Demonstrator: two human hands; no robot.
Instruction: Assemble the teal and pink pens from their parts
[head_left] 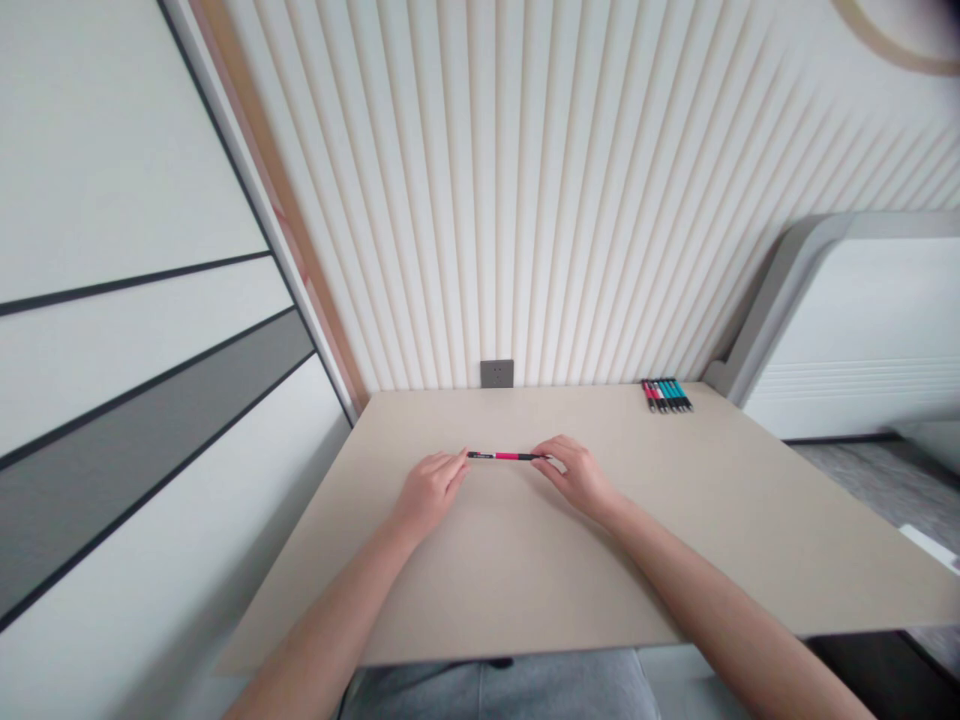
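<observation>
A slim pen (pixel 510 456) with a pink middle and black ends lies level between my two hands, over the middle of the beige table. My left hand (pixel 431 487) pinches its left end with thumb and fingers. At the other end, my right hand (pixel 574 472) grips the dark tip the same way. The fingertips cover both ends of the pen. Whether the pen touches the tabletop, I cannot tell.
Several pens (pixel 667 395), pink, white and teal, lie side by side at the table's back right. The table (pixel 480 580) meets a ribbed wall with a dark socket (pixel 496 374). A white cabinet (pixel 135 400) stands left, a bed headboard (pixel 862 310) right.
</observation>
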